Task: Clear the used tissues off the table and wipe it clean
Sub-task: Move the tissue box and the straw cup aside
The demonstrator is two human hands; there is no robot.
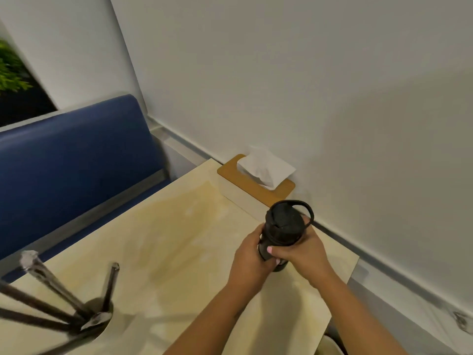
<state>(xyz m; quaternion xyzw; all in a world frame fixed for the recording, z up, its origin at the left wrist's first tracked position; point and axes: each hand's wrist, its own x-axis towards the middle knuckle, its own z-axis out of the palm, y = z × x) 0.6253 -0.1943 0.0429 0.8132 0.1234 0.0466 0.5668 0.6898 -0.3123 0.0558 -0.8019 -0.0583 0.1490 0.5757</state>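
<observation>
Gripping a black bottle (281,231) from both sides, the left hand (249,254) and right hand (304,248) steady it upright on the desk (158,242), probably to shift it before wiping. No used tissues show; the tissue box (256,185) sits at twelve o'clock from the bottle.

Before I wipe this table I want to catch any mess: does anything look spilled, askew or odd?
Nothing looks spilled or damaged. Both hands, left hand and right hand, grip the upright black bottle over the table. The tissue box sits against the wall, one tissue sticking up. No loose tissues show.
</observation>
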